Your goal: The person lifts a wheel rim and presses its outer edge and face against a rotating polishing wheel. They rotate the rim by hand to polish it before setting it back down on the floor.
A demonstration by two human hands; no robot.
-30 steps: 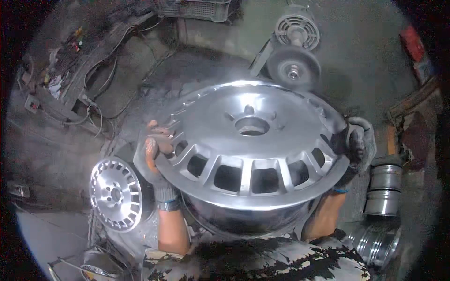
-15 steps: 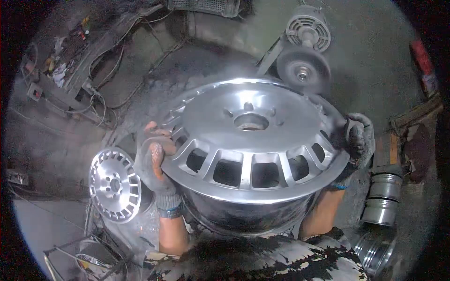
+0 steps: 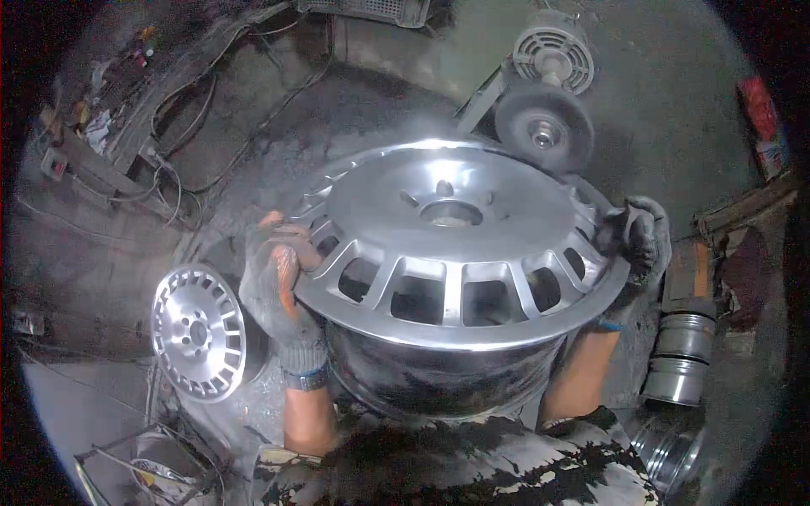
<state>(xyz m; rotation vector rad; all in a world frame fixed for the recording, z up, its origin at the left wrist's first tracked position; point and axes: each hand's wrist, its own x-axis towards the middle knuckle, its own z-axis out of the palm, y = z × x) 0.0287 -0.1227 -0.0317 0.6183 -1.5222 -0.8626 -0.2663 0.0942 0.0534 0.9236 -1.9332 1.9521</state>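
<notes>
Its near lip now slightly higher in the frame, the glossy, slotted metal wheel [image 3: 380, 223] sits mid-frame, left hand [image 3: 285, 261] and right hand [image 3: 639, 240] in fabric gloves curled round its opposite edges.

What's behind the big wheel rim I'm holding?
Beyond the far edge of the big wheel rim are a round disc and a motor. Whatever its face and dark barrel cover can't be seen.

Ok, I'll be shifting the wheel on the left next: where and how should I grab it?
Probably two-handed by its outer rim, at opposite sides, from above: it stands tilted on edge, and slots just inside that rim offer finger holds.
</notes>
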